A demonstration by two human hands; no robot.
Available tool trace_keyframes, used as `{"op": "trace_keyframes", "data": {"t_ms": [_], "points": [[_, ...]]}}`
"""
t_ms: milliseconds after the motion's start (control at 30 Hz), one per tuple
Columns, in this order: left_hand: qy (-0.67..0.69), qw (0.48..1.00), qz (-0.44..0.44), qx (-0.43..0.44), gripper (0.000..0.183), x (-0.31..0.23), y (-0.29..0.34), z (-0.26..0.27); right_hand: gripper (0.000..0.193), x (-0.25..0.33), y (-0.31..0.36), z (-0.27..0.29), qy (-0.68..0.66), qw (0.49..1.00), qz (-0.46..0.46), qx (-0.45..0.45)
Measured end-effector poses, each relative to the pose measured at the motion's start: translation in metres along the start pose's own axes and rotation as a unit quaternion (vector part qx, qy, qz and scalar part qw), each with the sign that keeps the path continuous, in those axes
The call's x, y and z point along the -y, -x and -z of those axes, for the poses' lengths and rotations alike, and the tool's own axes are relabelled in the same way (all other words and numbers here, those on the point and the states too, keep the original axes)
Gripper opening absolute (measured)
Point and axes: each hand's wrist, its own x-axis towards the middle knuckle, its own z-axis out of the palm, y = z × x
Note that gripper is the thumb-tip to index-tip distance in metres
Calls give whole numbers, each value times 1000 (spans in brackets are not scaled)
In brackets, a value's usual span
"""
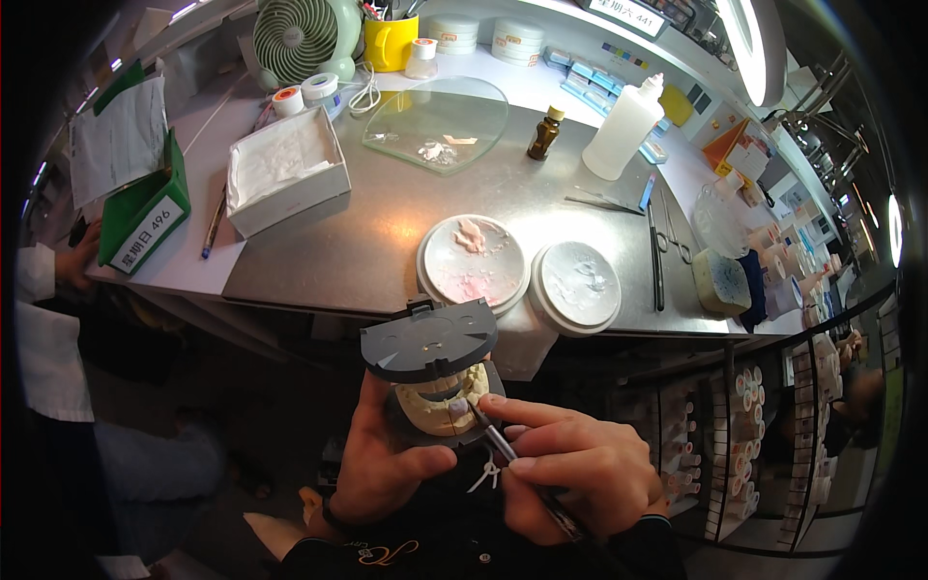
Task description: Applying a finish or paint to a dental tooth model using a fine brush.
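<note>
At six o'clock, my left hand (385, 456) grips the teeth (428, 414), maybe steadying them; my right hand (592, 466) pinches a tool (501, 445).

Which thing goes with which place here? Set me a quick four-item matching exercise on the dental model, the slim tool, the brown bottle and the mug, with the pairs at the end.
Things:
1. Dental model
2. Slim tool
3. Brown bottle
4. Mug

Places:
A. Between the glass plate and the white squeeze bottle
B. In the fingers of the right hand
C. Beside the green fan
D. In the left hand

Pairs: 1-D; 2-B; 3-A; 4-C
</note>
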Motion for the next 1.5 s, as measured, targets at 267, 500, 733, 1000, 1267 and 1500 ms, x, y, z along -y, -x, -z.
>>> {"op": "trace_keyframes", "data": {"t_ms": [267,500,733,1000,1267,1500], "points": [[35,999,5,26,89,-5,-6,-6,22,-2,0,3,-7,1000,-4,-1],[40,999,7,19,90,-5,-6,-5,32,-1,-2,6,0,997,-20,68],[41,999,9,16,90,-5,-6,-4,32,0,-1,7,-16,997,-29,76],[48,999,4,22,89,-4,-6,-3,25,-5,0,-1,-15,1000,1,9],[43,999,2,25,89,-3,-7,-2,33,0,-1,3,13,996,-23,80],[41,999,1,22,89,-2,-8,-2,33,-3,3,1,1,998,-23,58]]}}
